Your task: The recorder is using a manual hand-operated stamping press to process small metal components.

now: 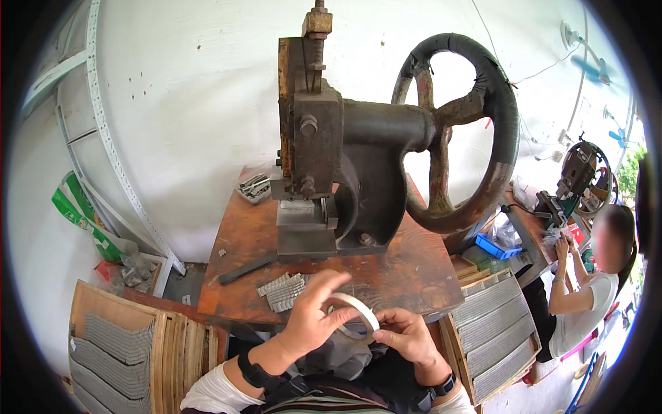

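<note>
Tape, by the look of it, is the thing in hand: a narrow white ring like a tape roll (363, 309) is held up in front of the black cast-iron press (378, 179), on the near side, beyond the edge of the red-brown wooden table (407, 276) that bears the press. The left hand (310, 321) has its thumb against the ring and its index finger stretched up and away; its other fingers are hidden, so I cannot tell how firmly they grip. The right hand (408, 336) pinches the ring's right edge between thumb and forefinger. Whether a loose end has been lifted cannot be made out, and no strip can be seen drawn off, so this step looks to be at its beginning. Close in front of the press lies a small bundle of grey ridged strips (284, 292), touched by neither hand; I cannot see any band around it, so binding, if that is what the ring is for, seems left to do. Under the ram of the press sits a pale grey block (296, 205), which suggests pressing is not finished either. Further along seem the rows of grey strips filling the pale wooden tray to the left of the press (162, 359) and the similar tray to its right (460, 359), though whether those are finished or waiting I cannot say
</note>
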